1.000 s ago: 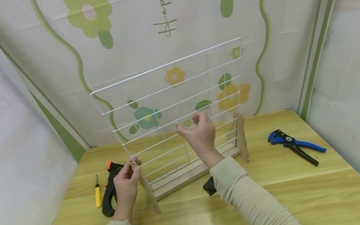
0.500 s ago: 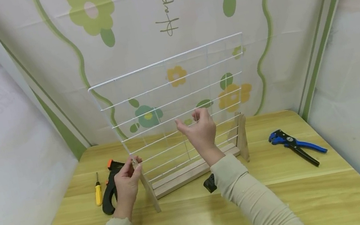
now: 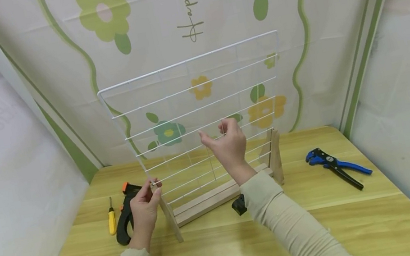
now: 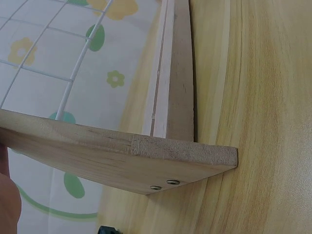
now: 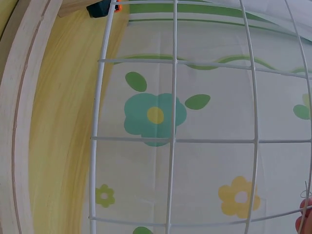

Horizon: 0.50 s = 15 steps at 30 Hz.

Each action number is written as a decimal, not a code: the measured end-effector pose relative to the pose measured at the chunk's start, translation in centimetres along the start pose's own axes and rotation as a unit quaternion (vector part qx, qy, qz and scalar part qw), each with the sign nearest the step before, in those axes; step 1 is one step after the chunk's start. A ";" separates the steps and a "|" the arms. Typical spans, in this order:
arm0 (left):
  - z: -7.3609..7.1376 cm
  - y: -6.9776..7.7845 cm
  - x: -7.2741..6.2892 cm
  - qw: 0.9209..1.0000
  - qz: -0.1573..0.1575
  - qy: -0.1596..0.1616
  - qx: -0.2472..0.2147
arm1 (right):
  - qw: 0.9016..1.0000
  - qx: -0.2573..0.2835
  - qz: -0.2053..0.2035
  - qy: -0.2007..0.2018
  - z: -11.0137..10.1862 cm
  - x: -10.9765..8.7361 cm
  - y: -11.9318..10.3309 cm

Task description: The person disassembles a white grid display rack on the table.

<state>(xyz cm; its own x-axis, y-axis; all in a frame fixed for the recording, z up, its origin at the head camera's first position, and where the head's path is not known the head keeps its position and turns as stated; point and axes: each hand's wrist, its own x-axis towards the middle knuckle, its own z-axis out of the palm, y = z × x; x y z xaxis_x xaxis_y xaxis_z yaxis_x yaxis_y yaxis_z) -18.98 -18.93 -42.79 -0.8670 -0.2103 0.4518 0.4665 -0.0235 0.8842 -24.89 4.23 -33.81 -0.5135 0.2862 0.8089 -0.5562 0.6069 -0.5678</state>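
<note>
A white wire grid panel stands raised above a wooden stand with two side legs. In the right wrist view, a gap separates the grid's bottom wire from the stand's grooved rail. My left hand pinches the top of the stand's left leg, close to the grid's side wire. Fingers of my right hand are curled round the grid near its middle, thumb spread to the left. The left wrist view shows that leg with two screw heads low on its outer face.
A yellow-handled screwdriver and a black clamp with orange parts lie left of the stand. Blue and black wire strippers lie on the right side of the wooden table. A flower-printed cloth hangs behind.
The grid has risen, its bottom wire moving away from the stand's rail. My right hand has moved up slightly with it, while the left hand has stayed at the leg's top.
</note>
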 end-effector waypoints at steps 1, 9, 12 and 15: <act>0.0 0.1 0.0 1.000 -0.001 0.000 0.000 | 1.000 0.002 -0.001 -0.001 0.0 0.0 0.0; 0.0 0.0 0.0 1.000 -0.003 0.004 0.002 | 1.000 0.002 0.002 -0.006 0.0 0.3 -0.2; 0.0 -0.1 0.0 1.000 -0.007 0.008 0.007 | 1.000 0.004 0.001 -0.008 -0.1 0.4 -0.3; -0.1 -0.2 0.0 1.000 -0.007 0.007 0.009 | 1.000 0.007 0.001 -0.009 -0.1 0.4 -0.4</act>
<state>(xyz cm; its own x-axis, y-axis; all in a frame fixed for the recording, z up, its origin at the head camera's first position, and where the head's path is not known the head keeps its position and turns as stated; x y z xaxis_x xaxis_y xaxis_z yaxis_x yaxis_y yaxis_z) -19.06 -19.04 -42.94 -0.8705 -0.2233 0.4385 0.4516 -0.0087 0.8922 -24.80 4.17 -33.20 -0.5274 0.2738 0.8043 -0.5631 0.5962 -0.5722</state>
